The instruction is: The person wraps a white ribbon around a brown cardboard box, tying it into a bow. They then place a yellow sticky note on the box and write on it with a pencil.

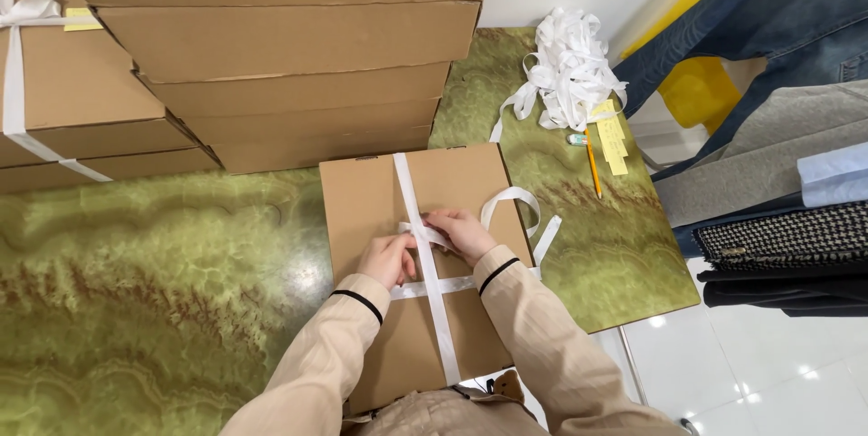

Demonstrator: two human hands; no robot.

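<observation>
Both hands, my left hand [387, 258] and right hand [463, 232], pinch the white ribbon [432, 282] where it crosses on the cardboard box [362, 196] beneath them, mid-knot, which I judge needs tightening.

You see a plain brown cardboard box [380, 210] crossed by white ribbon [425, 255], on a green marbled table [163, 264] veined rust-brown; near its far-right corner, a yellow pencil [592, 165].

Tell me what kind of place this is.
Probably a clothing shop's packing counter. Both hands, left and right, tie white ribbon round a flat cardboard box; more boxes are stacked behind, and folded garments hang beside the green marbled table.
</observation>
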